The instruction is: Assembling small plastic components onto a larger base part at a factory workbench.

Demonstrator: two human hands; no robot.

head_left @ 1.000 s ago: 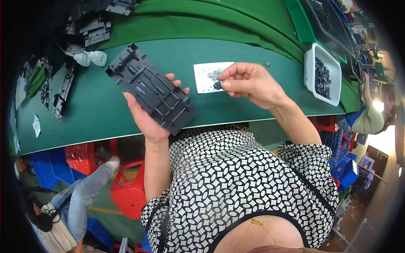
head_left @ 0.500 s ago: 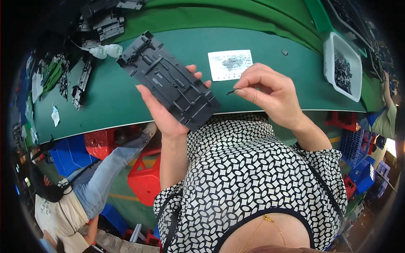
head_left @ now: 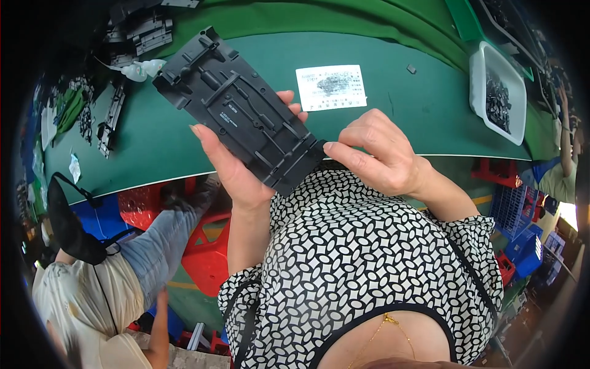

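Note:
A long black moulded plastic chassis [head_left: 246, 117], like the underside of a model vehicle with raised pipes and ribs, lies tilted across my left hand [head_left: 233, 175]. The thumb grips its left edge and the fingertips wrap round the far right edge. My right hand [head_left: 378, 154] is closed in a pinch at the chassis's near right corner. Between its thumb and forefinger sits a small black plastic part [head_left: 322, 146], mostly hidden by the fingertips; it appears to touch that corner.
On the green table [head_left: 405, 117] lie a printed white sheet [head_left: 332, 101] and a small grey piece [head_left: 412, 69]. A white tray [head_left: 473, 92] of small black parts stands right. White bottles [head_left: 136, 71] and black parts [head_left: 110, 120] are left. Another person [head_left: 98, 301] sits at the lower left.
My right hand has moved down and left, bringing the small black part to the chassis's corner. The chassis has shifted slightly left and up. The person at the lower left has leaned and moved an arm.

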